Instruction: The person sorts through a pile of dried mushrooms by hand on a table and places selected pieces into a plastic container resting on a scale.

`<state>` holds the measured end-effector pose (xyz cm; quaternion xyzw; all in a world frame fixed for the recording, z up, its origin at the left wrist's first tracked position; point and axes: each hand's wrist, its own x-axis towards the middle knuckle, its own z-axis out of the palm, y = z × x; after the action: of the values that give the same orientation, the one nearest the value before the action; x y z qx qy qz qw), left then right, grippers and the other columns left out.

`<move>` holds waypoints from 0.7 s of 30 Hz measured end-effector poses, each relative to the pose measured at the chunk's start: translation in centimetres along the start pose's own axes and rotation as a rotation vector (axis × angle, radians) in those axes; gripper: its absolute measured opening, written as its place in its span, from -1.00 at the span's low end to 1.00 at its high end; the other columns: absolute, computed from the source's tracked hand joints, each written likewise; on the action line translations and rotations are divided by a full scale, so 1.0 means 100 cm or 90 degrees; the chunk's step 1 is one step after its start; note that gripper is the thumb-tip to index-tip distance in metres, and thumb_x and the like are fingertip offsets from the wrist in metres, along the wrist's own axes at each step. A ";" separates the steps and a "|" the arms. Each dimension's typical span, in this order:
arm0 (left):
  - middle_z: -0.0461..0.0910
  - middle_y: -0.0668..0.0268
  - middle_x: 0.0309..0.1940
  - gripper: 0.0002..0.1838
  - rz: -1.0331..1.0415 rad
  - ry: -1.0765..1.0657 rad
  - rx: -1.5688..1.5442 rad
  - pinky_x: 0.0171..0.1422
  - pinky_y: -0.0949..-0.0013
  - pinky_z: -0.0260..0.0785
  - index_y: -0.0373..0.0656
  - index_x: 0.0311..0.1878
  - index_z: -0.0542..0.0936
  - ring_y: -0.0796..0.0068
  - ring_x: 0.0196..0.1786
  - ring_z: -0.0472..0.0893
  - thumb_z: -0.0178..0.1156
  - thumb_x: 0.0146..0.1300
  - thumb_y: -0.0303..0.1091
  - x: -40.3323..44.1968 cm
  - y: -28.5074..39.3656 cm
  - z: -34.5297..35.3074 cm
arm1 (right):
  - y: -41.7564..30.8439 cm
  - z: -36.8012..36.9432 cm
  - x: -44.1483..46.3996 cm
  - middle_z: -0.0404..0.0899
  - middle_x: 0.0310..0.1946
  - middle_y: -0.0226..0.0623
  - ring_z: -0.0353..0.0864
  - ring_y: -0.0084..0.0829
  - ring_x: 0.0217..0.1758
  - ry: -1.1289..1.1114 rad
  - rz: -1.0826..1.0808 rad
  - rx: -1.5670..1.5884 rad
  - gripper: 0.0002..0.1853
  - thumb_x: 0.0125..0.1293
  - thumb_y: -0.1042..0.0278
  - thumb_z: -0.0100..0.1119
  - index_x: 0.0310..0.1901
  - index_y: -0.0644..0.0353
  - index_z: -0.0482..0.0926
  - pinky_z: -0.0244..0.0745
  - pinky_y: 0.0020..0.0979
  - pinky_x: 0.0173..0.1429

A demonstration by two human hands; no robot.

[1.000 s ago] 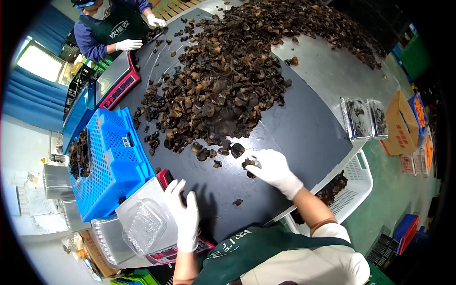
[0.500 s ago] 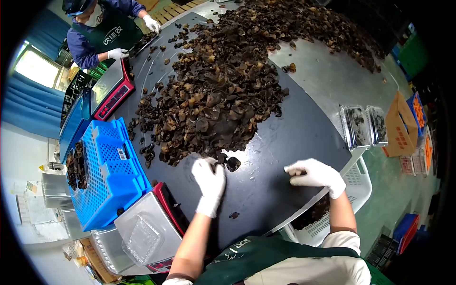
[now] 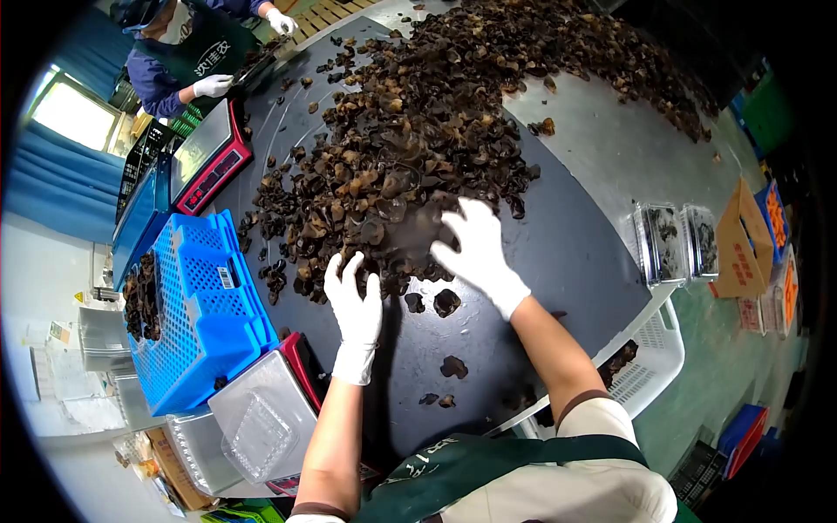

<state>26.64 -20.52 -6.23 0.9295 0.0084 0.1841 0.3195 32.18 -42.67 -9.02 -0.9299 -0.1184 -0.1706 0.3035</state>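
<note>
A big heap of dark brown wood ear mushrooms (image 3: 392, 174) covers much of the dark table sheet (image 3: 575, 253). My left hand (image 3: 353, 309), in a white glove, is at the near edge of the heap with its fingers spread. My gloved right hand (image 3: 478, 248) reaches to the heap's right side, fingers apart, fingertips at the mushrooms. Neither hand visibly holds anything. Between my hands and me lie several loose pieces, among them a single mushroom piece (image 3: 453, 366).
A blue crate (image 3: 196, 305) and a scale with a clear plastic tray (image 3: 260, 427) stand on the left. Packed clear boxes (image 3: 660, 244) sit at the table's right edge, above a white basket (image 3: 654, 357). Across the table a co-worker (image 3: 187, 61) in white gloves handles mushrooms beside another scale (image 3: 209, 166).
My right hand has moved forward and left from the table's right edge to the heap. My left hand has shifted slightly left, its fingers now spread. More loose pieces lie in front of me.
</note>
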 end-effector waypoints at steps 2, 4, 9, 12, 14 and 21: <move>0.25 0.00 0.34 -0.54 0.024 -0.005 -0.019 0.48 0.07 0.06 -0.12 0.20 0.51 -0.01 0.39 0.23 0.24 0.22 -0.33 0.006 0.002 0.006 | -0.018 -0.010 -0.021 0.31 0.18 0.07 0.20 0.06 0.31 -0.104 -0.069 0.037 -0.47 0.00 -0.01 0.26 -0.02 0.11 0.52 0.14 0.08 0.27; 0.25 -0.02 0.34 -0.54 0.068 -0.016 -0.003 0.47 0.05 0.08 -0.12 0.20 0.52 -0.04 0.38 0.24 0.25 0.21 -0.32 0.005 0.012 0.012 | -0.040 -0.037 -0.042 0.35 0.15 0.01 0.26 -0.02 0.26 -0.208 -0.126 0.121 -0.55 0.02 0.02 0.24 -0.07 0.07 0.56 0.07 0.06 0.30; 0.23 -0.01 0.38 -0.54 0.147 -0.188 0.089 0.49 -0.06 0.02 0.02 0.16 0.57 -0.19 0.42 0.16 0.28 0.17 -0.17 -0.026 0.020 0.017 | -0.046 -0.065 -0.080 0.56 -0.16 -0.31 0.44 -0.23 0.12 -0.238 -0.230 0.227 -0.83 -0.03 0.12 0.31 -0.48 -0.01 0.63 0.10 0.02 0.31; 0.31 0.00 0.32 -0.57 0.124 -0.261 0.169 0.47 -0.16 -0.01 0.00 0.09 0.61 -0.20 0.41 0.17 0.26 0.15 -0.13 -0.059 0.028 -0.002 | -0.026 -0.067 -0.074 0.53 0.03 -0.17 0.41 -0.11 0.19 -0.136 -0.017 0.126 -0.70 0.02 0.18 0.32 -0.19 0.05 0.67 0.11 0.01 0.36; 0.36 0.01 0.27 -0.56 0.122 -0.300 0.228 0.44 -0.19 0.01 -0.01 0.08 0.61 -0.22 0.37 0.20 0.28 0.11 -0.14 -0.085 0.023 -0.014 | -0.017 -0.050 -0.090 0.33 0.28 0.03 0.27 0.13 0.30 -0.096 -0.027 -0.004 -0.37 0.03 0.07 0.33 0.19 0.04 0.52 0.10 0.08 0.37; 0.22 -0.09 0.37 -0.57 0.063 -0.293 0.228 0.45 -0.21 0.00 0.04 0.09 0.61 -0.36 0.40 0.10 0.31 0.08 -0.31 -0.143 0.027 -0.073 | -0.070 -0.084 -0.144 0.47 0.22 -0.23 0.24 0.03 0.38 -0.382 -0.239 0.149 -0.70 0.04 0.13 0.32 -0.14 -0.11 0.71 -0.09 0.18 0.47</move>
<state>10.51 -20.25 -4.10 0.9877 -0.0774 -0.0203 0.1344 14.71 -43.87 -4.61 -0.8597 -0.3892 0.0716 0.3229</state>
